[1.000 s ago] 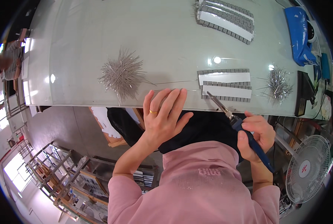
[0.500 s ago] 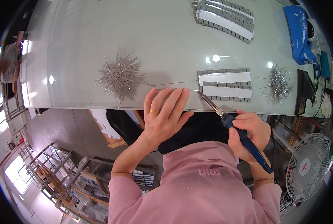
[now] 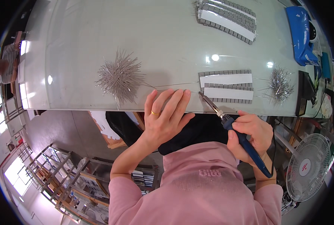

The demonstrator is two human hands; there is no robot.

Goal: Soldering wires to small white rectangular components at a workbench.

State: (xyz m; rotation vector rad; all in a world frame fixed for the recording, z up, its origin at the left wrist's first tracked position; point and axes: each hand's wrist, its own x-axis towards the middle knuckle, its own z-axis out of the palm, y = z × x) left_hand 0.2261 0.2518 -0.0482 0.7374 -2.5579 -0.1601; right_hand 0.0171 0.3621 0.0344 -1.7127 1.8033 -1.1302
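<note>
My left hand (image 3: 166, 118) lies flat at the table's front edge, fingers stretched out and fingertips resting by thin wires. A wire (image 3: 178, 84) runs from beyond those fingertips toward a white strip edged with grey squares (image 3: 225, 79). In my right hand (image 3: 260, 132) is a soldering iron (image 3: 245, 140) with a dark blue handle. Its tip is at the left end of a second, similar strip (image 3: 229, 92), where a fine wire reaches it; whether they touch is too small to tell. The two strips lie one in front of the other, almost touching.
A large heap of thin metal wires (image 3: 120, 77) lies left of the strips, a smaller bundle (image 3: 280, 85) right. More strips are stacked (image 3: 227, 21) farther back. A blue device (image 3: 298, 39) and a black object (image 3: 304, 93) occupy the right side. Below stands a fan (image 3: 308, 167).
Hardly anything differs. The soldering iron's handle has shifted very slightly in my right hand, its tip staying at the strip's left end. My left hand keeps its place.
</note>
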